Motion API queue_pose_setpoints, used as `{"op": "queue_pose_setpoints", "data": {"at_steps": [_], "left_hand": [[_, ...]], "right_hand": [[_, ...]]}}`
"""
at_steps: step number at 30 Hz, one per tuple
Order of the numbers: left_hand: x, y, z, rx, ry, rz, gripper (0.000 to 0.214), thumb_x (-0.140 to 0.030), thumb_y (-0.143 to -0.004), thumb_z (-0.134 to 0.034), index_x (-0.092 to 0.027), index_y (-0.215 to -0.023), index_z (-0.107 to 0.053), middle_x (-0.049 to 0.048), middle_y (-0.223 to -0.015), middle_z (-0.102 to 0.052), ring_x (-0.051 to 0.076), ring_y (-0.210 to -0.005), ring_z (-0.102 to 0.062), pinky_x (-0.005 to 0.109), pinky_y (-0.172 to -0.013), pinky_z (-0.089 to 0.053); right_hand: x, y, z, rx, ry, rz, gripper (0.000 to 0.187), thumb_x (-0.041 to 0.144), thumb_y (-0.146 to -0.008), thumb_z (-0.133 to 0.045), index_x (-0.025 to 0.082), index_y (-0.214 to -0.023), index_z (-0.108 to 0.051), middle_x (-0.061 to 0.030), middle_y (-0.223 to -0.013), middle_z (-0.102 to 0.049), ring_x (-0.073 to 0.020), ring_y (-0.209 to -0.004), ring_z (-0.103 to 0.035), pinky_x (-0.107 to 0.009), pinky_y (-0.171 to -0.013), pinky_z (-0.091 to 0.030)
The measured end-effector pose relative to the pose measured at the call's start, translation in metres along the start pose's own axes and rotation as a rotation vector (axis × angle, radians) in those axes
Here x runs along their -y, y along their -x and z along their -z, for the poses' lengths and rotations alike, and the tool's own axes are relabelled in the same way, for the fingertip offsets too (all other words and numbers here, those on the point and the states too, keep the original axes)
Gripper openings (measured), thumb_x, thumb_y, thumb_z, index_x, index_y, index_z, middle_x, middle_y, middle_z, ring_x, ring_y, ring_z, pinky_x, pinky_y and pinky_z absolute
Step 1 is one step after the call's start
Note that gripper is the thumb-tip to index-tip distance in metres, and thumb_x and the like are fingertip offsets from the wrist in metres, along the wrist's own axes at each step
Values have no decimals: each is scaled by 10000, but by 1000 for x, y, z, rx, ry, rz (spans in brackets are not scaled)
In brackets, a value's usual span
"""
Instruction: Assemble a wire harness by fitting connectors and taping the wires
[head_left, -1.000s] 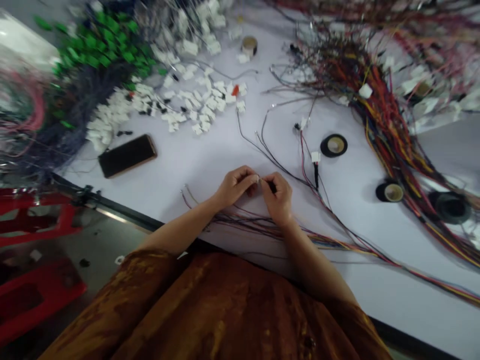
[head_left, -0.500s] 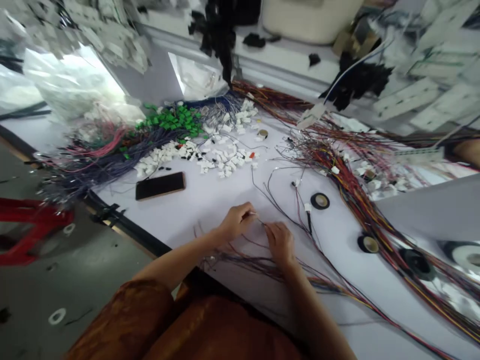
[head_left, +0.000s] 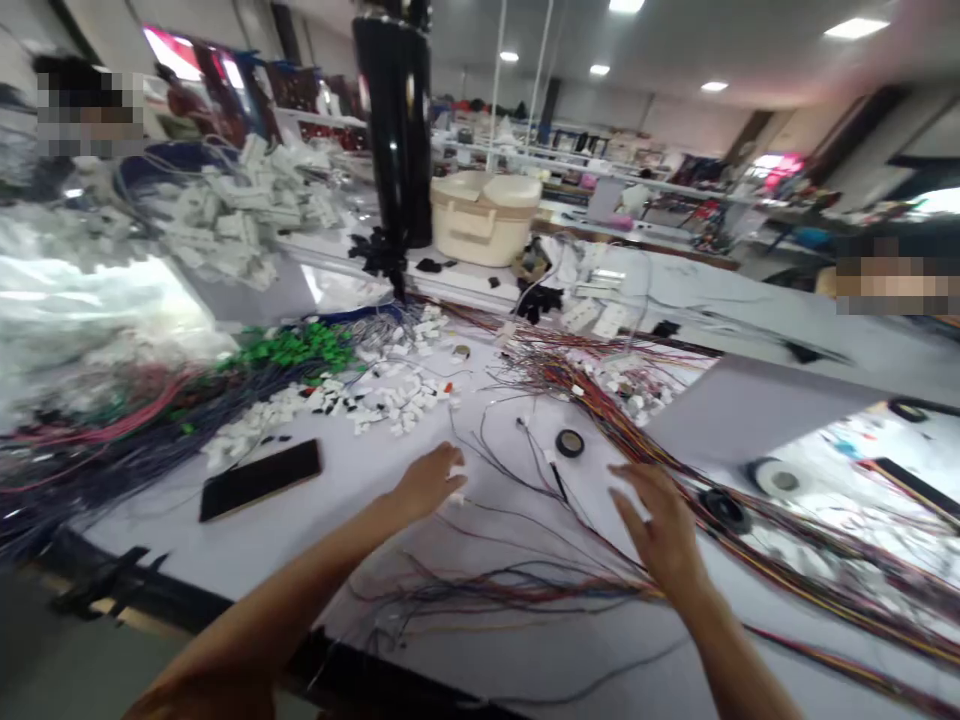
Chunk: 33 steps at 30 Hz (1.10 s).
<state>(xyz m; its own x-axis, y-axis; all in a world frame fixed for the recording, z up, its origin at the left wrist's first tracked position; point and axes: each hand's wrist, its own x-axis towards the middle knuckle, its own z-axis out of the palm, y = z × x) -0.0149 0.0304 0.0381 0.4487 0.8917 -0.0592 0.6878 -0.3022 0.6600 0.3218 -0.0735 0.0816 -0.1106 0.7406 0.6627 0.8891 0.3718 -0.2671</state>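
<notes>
My left hand (head_left: 431, 482) is over the white table with its fingers apart. Just below its fingertips lies a small white connector (head_left: 457, 499) on the end of a thin wire; whether they touch I cannot tell. My right hand (head_left: 660, 520), fingers spread and holding nothing, hovers beside the thick bundle of red, yellow and dark wires (head_left: 615, 420). Between the hands, thin dark wires run across the table, and a roll of black tape (head_left: 570, 443) lies beyond them. Nearer my body is a fanned-out wire harness (head_left: 510, 588).
A phone (head_left: 261, 480) lies at left. Behind it are loose white connectors (head_left: 397, 400), green connectors (head_left: 300, 347) and purple wires (head_left: 247, 395). A black roll (head_left: 725, 510) and a white roll (head_left: 780, 478) sit at right. A cream tub (head_left: 484, 222) stands on the shelf. Other people are in the background.
My hands were close together, pinching a thin wire. Now they are apart, the right one moved to the right, and both have opened. The view has tilted up.
</notes>
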Motion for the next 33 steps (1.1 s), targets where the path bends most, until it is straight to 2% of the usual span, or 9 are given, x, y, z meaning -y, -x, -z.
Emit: {"op": "queue_pose_setpoints", "data": {"at_steps": [4, 6, 10, 12, 15, 21, 26, 29, 33], "left_hand": [[-69, -27, 31, -118, 102, -294, 220, -363, -900, -558, -189, -1029, -595, 68, -1008, -659, 191, -859, -636, 332, -777, -483], [-107, -44, 36, -148, 262, -346, 268, -421, -876, -604, -188, -1009, -607, 64, -972, -675, 194, -876, -637, 318, -760, -486], [-165, -69, 33, -221, 580, -330, 343, -439, -855, -636, -158, -1049, -602, 90, -1054, -678, 211, -1008, -622, 326, -866, -483], [-183, -73, 30, -206, 694, -394, 392, -463, -874, -621, -147, -1104, -590, 103, -1093, -673, 224, -1067, -607, 350, -931, -466], [-201, -67, 25, -125, 816, -484, 461, -525, -858, -646, -147, -1116, -586, 105, -1093, -670, 232, -1076, -603, 367, -958, -456], [-231, -63, 20, 277, 1018, -492, 411, -544, -836, -675, -159, -977, -643, 69, -914, -688, 166, -871, -647, 303, -807, -510], [-274, -79, 27, 207, 1086, -404, 177, -298, -910, -627, -138, -981, -605, 97, -994, -676, 165, -927, -662, 290, -812, -539], [-296, -97, 34, 75, 1099, -341, 313, -220, -889, -637, -131, -1169, -529, 109, -1062, -637, 194, -999, -666, 353, -910, -522], [-304, -134, 43, 25, 1209, -323, 169, -146, -907, -584, -128, -1066, -530, 76, -993, -612, 159, -1010, -661, 355, -1006, -471]], "right_hand": [[19, -80, 43, -163, 87, 13, 253, 317, -903, -632, 203, -1129, -642, -113, -1083, -674, -268, -1051, -617, -459, -941, -497], [24, -117, 36, -126, 38, -46, 393, 337, -832, -702, 202, -1184, -591, -117, -1178, -642, -277, -1099, -583, -464, -958, -469], [22, -160, 6, -210, -394, -411, 399, 347, -731, -731, 200, -1030, -512, -16, -921, -641, -150, -740, -564, -319, -706, -472], [23, -160, 4, -204, -642, -507, 330, 337, -736, -697, 199, -972, -511, 33, -775, -605, -105, -625, -499, -264, -615, -416], [35, -128, 21, -117, -863, -544, 299, 355, -788, -665, 185, -1022, -590, 63, -666, -544, -83, -563, -445, -238, -557, -350], [48, -49, 50, -166, -896, -587, 293, 325, -813, -699, 212, -1081, -674, 66, -675, -498, -76, -598, -449, -231, -583, -355], [24, -63, 53, -209, -957, -616, 180, 265, -819, -644, 217, -990, -674, 67, -688, -493, -59, -573, -450, -218, -582, -376], [24, -88, 68, -241, -975, -552, 99, 301, -846, -626, 205, -862, -640, 44, -729, -527, -66, -594, -464, -215, -565, -400], [49, -104, 118, -574, -1005, -301, 181, 341, -818, -666, 220, -746, -552, 23, -738, -512, -92, -641, -502, -215, -531, -425]]}}
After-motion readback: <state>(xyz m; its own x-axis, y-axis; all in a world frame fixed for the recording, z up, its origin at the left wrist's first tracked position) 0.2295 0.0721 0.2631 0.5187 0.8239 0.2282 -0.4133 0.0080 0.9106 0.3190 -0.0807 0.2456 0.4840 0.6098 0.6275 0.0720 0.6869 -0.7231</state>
